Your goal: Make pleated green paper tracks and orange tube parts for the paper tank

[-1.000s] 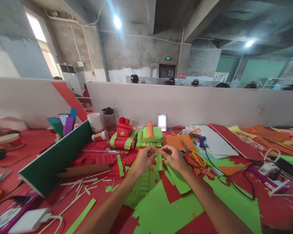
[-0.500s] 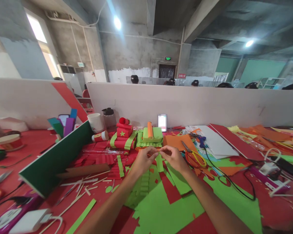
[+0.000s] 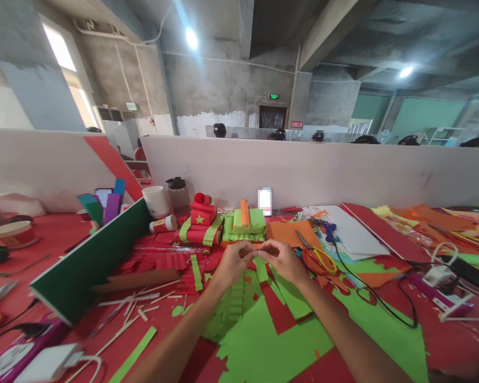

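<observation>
We found the left hand and the right hand brought together above the table. The thumb and first fingers of each were pinched shut on the top of one green strip. The strip hung at six o'clock from the pinch, over the loose green sheets. We judged it was lifted there so both hands could work its end clear of the scraps.

At twelve o'clock from the hands stood two paper models, one red model and one green model, set back, in our view, out of harm. One pair of scissors lay at three o'clock of the right hand and one glue gun at one o'clock, both apparently kept within reach.
</observation>
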Available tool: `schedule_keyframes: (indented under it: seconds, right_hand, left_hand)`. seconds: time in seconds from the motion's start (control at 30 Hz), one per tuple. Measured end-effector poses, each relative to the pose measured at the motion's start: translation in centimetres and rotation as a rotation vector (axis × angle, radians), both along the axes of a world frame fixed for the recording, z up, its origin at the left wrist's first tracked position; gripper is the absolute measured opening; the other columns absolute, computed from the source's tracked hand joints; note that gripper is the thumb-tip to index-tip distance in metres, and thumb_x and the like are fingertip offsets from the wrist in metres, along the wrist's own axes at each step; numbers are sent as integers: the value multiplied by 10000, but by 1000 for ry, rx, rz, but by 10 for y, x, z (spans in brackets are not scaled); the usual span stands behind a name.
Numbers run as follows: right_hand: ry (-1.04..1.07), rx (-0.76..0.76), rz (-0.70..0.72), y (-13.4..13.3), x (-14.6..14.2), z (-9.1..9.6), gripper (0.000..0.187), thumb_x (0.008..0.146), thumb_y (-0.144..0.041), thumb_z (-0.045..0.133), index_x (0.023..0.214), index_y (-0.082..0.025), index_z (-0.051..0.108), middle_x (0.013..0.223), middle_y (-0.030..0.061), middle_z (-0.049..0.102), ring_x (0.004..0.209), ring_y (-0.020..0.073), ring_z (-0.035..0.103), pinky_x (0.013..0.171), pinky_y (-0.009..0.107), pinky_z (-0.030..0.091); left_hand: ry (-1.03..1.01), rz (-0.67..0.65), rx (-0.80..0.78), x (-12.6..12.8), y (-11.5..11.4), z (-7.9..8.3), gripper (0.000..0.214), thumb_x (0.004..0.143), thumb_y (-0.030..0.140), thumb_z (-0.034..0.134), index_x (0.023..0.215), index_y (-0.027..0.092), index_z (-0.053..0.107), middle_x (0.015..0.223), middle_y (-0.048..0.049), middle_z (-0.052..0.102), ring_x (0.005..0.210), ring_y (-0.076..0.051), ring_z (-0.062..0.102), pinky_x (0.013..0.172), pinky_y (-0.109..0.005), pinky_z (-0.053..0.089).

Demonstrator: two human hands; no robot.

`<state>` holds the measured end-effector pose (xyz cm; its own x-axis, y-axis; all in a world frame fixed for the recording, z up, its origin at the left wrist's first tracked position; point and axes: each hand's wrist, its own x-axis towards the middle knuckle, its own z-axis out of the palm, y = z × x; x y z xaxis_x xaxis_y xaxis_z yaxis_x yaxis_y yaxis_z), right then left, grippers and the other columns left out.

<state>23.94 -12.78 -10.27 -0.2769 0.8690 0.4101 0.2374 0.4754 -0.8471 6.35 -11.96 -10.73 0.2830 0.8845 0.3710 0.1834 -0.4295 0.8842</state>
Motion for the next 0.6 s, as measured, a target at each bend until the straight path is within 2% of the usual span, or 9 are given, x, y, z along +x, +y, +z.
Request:
schedule_keyframes:
  seconds: [0.37,0.6]
  right_hand:
    - [-105,92,-68,-2,-3,-2,143,842,-310,585,807,-183,642,764,28,684,697,175,626,651,265,469]
    - [-242,189,-161,-1,-5,-7,86,823,-197,551,738,-203,561,683,5,613,625,164,563,599,254,399]
  left_hand:
    - [33,7,-16,0,0,-2,320,753,453,654,707,139,614,554,28,491,516,-98,422,493,-201,326]
    - [136,46,56,3,-1,-11,261,804,401,609,730,152,613,589,12,549,544,-114,479,510,-208,348]
